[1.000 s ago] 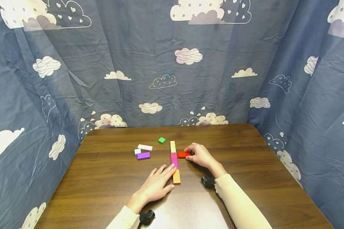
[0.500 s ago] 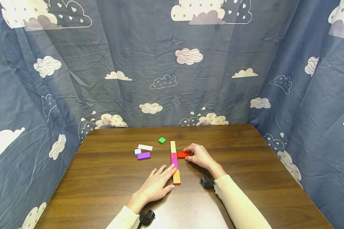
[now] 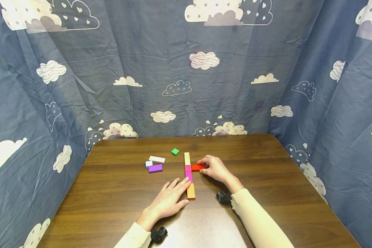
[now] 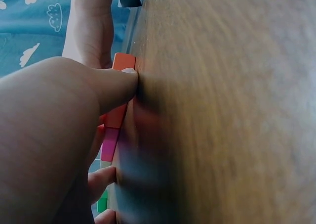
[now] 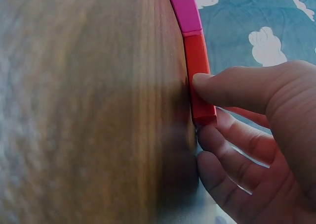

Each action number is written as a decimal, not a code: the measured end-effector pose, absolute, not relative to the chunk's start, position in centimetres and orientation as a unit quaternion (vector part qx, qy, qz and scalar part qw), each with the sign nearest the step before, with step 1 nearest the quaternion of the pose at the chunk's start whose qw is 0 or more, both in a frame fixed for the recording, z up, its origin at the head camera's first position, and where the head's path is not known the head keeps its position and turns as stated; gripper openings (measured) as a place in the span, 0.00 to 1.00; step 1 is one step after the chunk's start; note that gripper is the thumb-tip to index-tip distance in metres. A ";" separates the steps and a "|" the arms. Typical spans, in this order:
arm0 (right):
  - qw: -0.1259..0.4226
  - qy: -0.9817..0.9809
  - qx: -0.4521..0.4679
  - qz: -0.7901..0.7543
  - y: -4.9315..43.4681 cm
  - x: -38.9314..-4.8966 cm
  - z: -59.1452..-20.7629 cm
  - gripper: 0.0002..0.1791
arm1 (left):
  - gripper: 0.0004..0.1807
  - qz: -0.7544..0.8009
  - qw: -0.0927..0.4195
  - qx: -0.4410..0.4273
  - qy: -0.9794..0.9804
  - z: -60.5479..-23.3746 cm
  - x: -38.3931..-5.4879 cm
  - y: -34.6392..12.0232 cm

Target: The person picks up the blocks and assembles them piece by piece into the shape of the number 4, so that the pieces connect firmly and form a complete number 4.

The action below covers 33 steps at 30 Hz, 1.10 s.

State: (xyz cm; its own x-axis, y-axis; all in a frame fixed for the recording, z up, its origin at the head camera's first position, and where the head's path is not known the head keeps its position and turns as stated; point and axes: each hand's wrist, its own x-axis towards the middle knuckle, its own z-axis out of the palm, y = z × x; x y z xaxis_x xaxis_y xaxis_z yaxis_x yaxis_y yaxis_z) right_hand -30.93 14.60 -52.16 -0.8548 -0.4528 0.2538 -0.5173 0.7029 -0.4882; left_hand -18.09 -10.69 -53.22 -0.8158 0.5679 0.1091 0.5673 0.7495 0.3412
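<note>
A column of blocks runs away from me on the table: an orange block nearest, a magenta block, a pink square block, then a pale yellow block farthest. My left hand lies with straight fingers beside the column, its index fingertip over the magenta-orange join. My right hand pinches a red block between thumb and fingers. The red block lies crosswise, its left end against the pink square. In the right wrist view, the red block meets a magenta-pink face.
Left of the column lie a purple block, a small pale blue block and a white block. A green block sits farther back. Cloud-printed curtains hang around the wooden table.
My right hand has slid the red block a little to the left, closing the small gap between it and the column. My left hand has stayed in place.
</note>
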 end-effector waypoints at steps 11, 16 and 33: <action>0.055 -0.919 0.269 0.283 14.6 -31.0 -52.0 0.18 | 0.36 0.177 -0.003 0.305 0.936 -53.1 -18.2 -10.7; 0.052 -0.920 0.269 0.282 14.6 -31.0 -52.1 0.18 | 0.36 0.181 0.000 0.304 0.935 -53.1 -18.1 -10.7; 0.054 -0.911 0.274 0.303 14.7 -30.8 -52.0 0.20 | 0.37 0.183 -0.001 0.301 0.936 -52.8 -17.9 -10.7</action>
State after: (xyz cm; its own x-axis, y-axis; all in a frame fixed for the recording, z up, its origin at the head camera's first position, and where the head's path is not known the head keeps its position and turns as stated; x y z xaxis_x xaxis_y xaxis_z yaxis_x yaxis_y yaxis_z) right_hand -30.80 14.66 -52.00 -0.8436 -0.4670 0.2651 -0.5329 0.6663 -0.5217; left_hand -17.92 -10.67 -52.85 -0.8188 0.5630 0.1121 0.5638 0.7519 0.3416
